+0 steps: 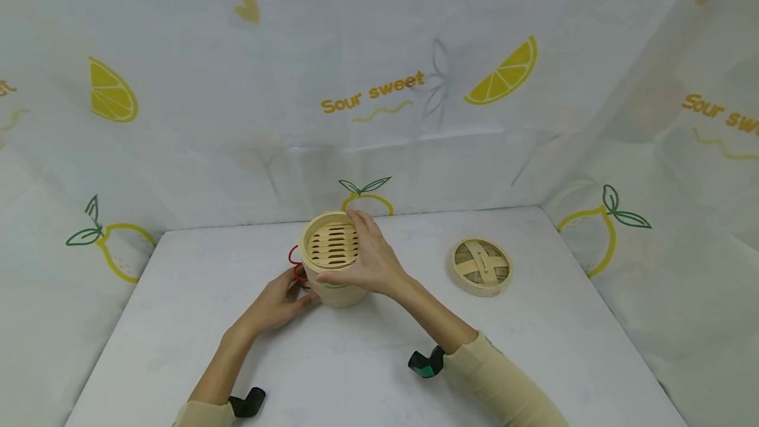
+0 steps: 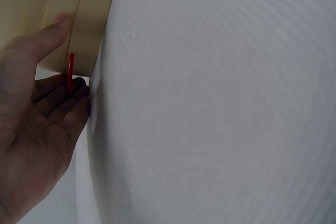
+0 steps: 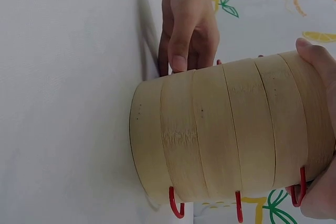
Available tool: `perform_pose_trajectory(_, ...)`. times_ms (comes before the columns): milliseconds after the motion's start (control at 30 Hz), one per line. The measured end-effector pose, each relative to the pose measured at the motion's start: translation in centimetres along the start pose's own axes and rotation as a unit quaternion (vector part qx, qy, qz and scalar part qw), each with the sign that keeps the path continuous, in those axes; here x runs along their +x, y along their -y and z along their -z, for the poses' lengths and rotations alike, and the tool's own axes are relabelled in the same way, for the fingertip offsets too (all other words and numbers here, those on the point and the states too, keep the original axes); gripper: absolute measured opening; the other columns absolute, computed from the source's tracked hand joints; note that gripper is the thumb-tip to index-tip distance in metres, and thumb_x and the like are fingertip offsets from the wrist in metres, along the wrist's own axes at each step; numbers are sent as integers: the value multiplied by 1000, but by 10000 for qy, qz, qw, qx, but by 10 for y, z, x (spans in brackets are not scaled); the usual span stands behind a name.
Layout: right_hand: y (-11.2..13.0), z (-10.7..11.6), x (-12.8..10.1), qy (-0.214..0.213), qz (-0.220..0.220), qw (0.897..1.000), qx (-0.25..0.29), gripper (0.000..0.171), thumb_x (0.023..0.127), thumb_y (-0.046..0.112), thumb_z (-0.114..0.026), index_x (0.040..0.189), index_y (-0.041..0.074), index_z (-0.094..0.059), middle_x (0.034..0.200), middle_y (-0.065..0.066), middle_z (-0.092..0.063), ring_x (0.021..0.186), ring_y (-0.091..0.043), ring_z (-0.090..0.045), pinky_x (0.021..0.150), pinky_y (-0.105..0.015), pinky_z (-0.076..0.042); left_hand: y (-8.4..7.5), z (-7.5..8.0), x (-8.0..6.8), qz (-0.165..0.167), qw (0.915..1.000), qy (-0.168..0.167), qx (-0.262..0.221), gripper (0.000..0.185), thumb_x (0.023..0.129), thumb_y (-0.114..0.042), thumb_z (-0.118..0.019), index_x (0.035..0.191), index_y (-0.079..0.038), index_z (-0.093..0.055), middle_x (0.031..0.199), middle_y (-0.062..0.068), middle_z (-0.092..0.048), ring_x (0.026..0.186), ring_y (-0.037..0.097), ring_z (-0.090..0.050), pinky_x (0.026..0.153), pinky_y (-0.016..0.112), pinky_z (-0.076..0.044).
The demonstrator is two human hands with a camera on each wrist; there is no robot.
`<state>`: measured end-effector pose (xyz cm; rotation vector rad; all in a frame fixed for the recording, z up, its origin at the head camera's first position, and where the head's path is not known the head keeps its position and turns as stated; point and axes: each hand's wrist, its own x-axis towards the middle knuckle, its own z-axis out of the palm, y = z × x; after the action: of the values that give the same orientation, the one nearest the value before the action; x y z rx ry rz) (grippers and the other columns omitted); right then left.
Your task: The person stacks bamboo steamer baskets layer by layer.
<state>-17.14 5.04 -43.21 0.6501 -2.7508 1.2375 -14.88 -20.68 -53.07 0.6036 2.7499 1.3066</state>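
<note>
Right hand (image 1: 375,261) grasps the top of the bamboo steamer stack (image 1: 328,250), just below the frame's centre.
Left thumb touches its lower wall, that hand's (image 1: 277,302) fingers loosely curved beside a red loop (image 2: 70,71); the lid (image 1: 481,267) lies centre-right.

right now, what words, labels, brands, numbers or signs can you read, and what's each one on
"Sour sweet": orange print, middle of the lemon-patterned backdrop
"Sour swe": the backdrop's right side, cut off by the picture's edge
Backdrop's far left: a cut-off word, too partial to read
Right wrist view: small, blurred backdrop lettering, seemingly "Sour sweet"
Steamer stack, round lid: no readable text
</note>
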Motion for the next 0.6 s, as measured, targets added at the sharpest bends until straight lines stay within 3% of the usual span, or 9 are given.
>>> perform_pose_trajectory(400, -1, 0, -1, -85, -9, 9999, -76, 131, 68, 58, -99, 171, 15, -29, 174, -10, -37, 159, -32, -42, 121, -64, -52, 0, -1, 1, 35, 10000, -2, 1, 62, 98, -23, -83, 150, 0, -57, 141, 12, -70, 135, 31, -66, 120, 54, -55)
perform_pose_trajectory(600, -1, -2, -3, -138, 5, 9997, -182, 133, 68, 59, -98, 171, 13, -28, 176, -11, -35, 161, -32, -40, 122, -64, -51, -1, -2, -1, 256, 9996, 88, 32, 69, 99, -27, -82, 156, -1, -52, 142, 11, -70, 137, 30, -65, 123, 53, -52)
